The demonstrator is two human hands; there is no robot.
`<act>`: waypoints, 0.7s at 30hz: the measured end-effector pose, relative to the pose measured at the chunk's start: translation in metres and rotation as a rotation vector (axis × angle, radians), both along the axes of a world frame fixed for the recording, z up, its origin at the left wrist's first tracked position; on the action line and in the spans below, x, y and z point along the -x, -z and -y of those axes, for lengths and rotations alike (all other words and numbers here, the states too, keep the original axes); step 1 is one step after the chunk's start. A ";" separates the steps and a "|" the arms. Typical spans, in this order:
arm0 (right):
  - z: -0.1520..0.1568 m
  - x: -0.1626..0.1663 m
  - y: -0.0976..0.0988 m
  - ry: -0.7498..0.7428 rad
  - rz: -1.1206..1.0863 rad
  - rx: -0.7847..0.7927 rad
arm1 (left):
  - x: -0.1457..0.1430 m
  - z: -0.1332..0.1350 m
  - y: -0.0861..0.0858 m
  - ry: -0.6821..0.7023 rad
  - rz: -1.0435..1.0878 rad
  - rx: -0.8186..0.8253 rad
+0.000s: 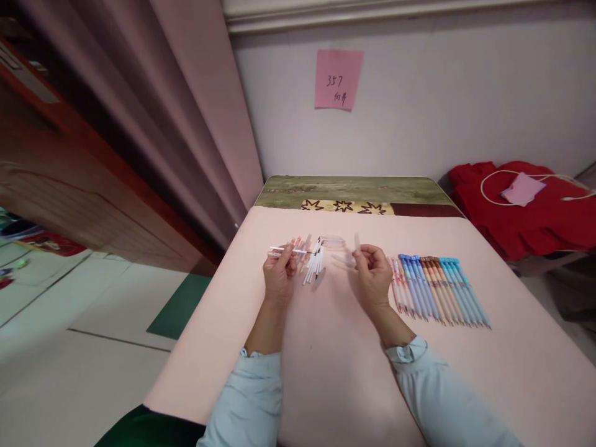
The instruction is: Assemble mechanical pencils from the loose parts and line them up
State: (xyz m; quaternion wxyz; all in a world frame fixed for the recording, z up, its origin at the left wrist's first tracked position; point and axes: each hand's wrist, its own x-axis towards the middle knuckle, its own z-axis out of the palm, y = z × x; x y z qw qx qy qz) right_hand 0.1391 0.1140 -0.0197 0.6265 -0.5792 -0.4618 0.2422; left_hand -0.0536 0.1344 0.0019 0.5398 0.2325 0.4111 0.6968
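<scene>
Left hand and right hand are held well apart over the pale pink counter, the light blue sleeves ending above the wrists. By the left hand, a thin white rod is pinched between thumb and fingers, its dark tip directed to the right. By the right hand, a short translucent tube is pinched and held roughly upright; its outline is blurred. Between the hands, nearer the left, a loose pile of white rods is seen on the counter, several of them marked by dark ends. Pink-patterned barrels are partly hidden behind the left hand, and clear pieces are laid beyond the pile, toward the wall. Just beside the right hand, on its outer side, a row of pens is arranged side by side, grouped by color as pink, blue, brown-and-orange and turquoise, with the tapered ends turned toward the wearer. On the wall, a pink note bearing handwriting is fixed above the green-patterned far edge of the counter. To the right, a red cloth is topped by a pink paper.
</scene>
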 end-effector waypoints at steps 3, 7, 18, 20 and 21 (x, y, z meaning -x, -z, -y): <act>0.005 -0.002 -0.002 0.000 0.328 0.081 | 0.001 -0.001 0.001 -0.015 0.004 -0.009; 0.010 -0.001 -0.004 0.004 0.630 0.134 | 0.002 -0.001 0.002 -0.031 0.020 -0.008; 0.018 -0.006 0.002 -0.079 0.913 0.207 | 0.007 -0.002 0.002 -0.037 0.113 -0.001; 0.016 -0.006 0.004 -0.078 0.882 0.203 | 0.006 -0.002 0.002 -0.029 0.112 0.003; 0.015 -0.007 0.005 -0.080 0.849 0.196 | 0.006 -0.002 0.002 -0.029 0.111 0.005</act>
